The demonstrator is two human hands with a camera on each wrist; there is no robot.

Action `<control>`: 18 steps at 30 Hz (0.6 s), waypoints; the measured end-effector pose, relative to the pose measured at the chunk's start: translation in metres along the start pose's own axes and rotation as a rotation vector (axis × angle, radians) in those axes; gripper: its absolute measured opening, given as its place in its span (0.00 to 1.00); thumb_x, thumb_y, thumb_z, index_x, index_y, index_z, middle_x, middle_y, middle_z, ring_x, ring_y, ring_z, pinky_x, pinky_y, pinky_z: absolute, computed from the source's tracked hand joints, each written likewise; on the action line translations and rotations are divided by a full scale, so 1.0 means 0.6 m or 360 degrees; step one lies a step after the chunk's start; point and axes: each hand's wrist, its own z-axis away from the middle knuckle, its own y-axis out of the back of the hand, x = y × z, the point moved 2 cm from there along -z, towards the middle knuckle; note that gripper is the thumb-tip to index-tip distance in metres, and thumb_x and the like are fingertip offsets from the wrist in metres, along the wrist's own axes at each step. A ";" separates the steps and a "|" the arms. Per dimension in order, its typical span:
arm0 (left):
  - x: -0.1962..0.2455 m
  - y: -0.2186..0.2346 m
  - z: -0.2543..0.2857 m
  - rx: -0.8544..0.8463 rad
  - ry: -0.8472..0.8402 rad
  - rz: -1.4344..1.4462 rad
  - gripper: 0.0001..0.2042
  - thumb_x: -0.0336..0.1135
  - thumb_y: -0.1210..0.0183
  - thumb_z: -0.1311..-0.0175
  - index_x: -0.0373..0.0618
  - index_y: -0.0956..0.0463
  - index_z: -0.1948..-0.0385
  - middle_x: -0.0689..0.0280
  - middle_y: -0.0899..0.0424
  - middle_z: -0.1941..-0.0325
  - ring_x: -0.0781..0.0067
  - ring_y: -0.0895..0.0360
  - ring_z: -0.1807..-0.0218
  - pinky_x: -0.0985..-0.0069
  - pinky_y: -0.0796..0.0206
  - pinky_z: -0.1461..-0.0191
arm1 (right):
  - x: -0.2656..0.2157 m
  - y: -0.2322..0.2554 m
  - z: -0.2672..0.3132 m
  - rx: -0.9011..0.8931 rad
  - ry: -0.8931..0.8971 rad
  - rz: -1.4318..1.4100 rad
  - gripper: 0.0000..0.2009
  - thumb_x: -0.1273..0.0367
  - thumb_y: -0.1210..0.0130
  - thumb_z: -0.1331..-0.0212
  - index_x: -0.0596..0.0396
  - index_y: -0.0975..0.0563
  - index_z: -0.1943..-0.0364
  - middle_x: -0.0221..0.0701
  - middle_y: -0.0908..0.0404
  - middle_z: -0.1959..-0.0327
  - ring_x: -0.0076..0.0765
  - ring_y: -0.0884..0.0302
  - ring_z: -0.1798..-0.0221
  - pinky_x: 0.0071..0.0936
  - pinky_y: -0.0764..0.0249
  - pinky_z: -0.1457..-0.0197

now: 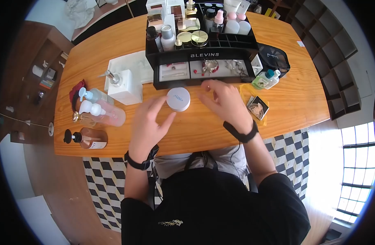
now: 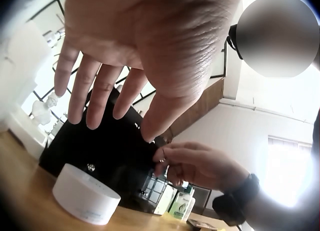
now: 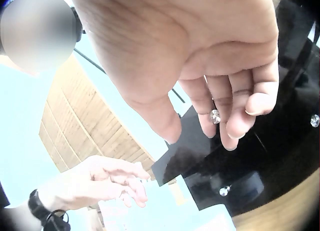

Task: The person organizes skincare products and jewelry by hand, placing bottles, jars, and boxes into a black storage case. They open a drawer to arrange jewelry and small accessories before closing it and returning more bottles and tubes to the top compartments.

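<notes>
A white round jar (image 1: 179, 99) with pale blue lettering stands on the table in front of the black cosmetics organizer (image 1: 203, 45). My left hand (image 1: 148, 120) hovers at the jar's left side, thumb and fingers spread apart; its palm (image 2: 150, 45) shows bare in the left wrist view. Beside the pulled-out drawer (image 1: 158, 77), which holds jewelry and slim sticks, my right hand (image 1: 228, 102) reaches to the drawer front. In the right wrist view its fingers bend loosely by a clear crystal knob (image 3: 214, 116), with the thumb held apart from them.
To the left stand a white pump dispenser (image 1: 126, 86), a pink pump bottle (image 1: 111, 115) and a brown pump bottle (image 1: 91, 138). At the right are small green-labelled bottles (image 1: 263, 79), a dark case (image 1: 274, 60) and a small picture card (image 1: 257, 108) on yellow material.
</notes>
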 end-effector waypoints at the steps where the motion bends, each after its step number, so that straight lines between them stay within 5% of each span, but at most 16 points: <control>1: 0.001 0.010 0.004 -0.0004 0.0004 0.0003 0.22 0.32 0.24 0.39 0.38 0.17 0.43 0.51 0.12 0.48 0.47 0.14 0.46 0.61 0.23 0.42 | -0.009 0.002 0.014 -0.0004 -0.0005 0.0000 0.15 0.63 0.31 0.35 0.61 0.16 0.53 0.44 0.12 0.60 0.56 0.13 0.59 0.46 0.18 0.55; 4: 0.003 0.037 0.000 0.0168 0.0069 0.0060 0.12 0.29 0.26 0.37 0.36 0.15 0.54 0.58 0.15 0.67 0.57 0.16 0.64 0.68 0.26 0.58 | -0.027 0.005 0.046 -0.0008 0.0019 -0.0002 0.15 0.64 0.30 0.35 0.60 0.17 0.52 0.43 0.14 0.61 0.56 0.15 0.62 0.45 0.20 0.60; 9: 0.023 0.062 -0.063 0.0047 -0.0079 -0.0111 0.12 0.28 0.28 0.37 0.38 0.15 0.53 0.56 0.14 0.63 0.53 0.15 0.59 0.65 0.24 0.54 | -0.034 0.003 0.074 -0.0027 0.0028 0.0102 0.16 0.64 0.30 0.34 0.60 0.18 0.50 0.42 0.15 0.61 0.55 0.15 0.63 0.44 0.20 0.61; 11: 0.038 0.059 -0.088 -0.0117 -0.0379 -0.0191 0.12 0.29 0.27 0.38 0.38 0.15 0.54 0.56 0.12 0.59 0.50 0.15 0.55 0.61 0.23 0.50 | -0.033 0.001 0.076 -0.0035 0.0048 0.0126 0.16 0.64 0.30 0.34 0.60 0.18 0.50 0.42 0.15 0.61 0.55 0.15 0.64 0.44 0.20 0.61; 15: 0.020 0.020 -0.127 -0.0536 -0.0424 -0.0272 0.08 0.28 0.29 0.39 0.37 0.15 0.60 0.55 0.13 0.57 0.48 0.16 0.52 0.58 0.24 0.49 | -0.031 0.001 0.078 -0.0053 0.0032 0.0075 0.16 0.65 0.30 0.34 0.60 0.18 0.49 0.41 0.15 0.61 0.55 0.15 0.63 0.44 0.20 0.61; 18: 0.008 -0.001 -0.142 -0.0610 -0.0393 -0.0201 0.07 0.27 0.31 0.39 0.36 0.17 0.62 0.54 0.13 0.61 0.46 0.15 0.55 0.56 0.24 0.51 | -0.033 0.001 0.078 -0.0057 0.0049 0.0076 0.17 0.65 0.30 0.34 0.60 0.18 0.49 0.41 0.15 0.60 0.55 0.15 0.63 0.45 0.20 0.61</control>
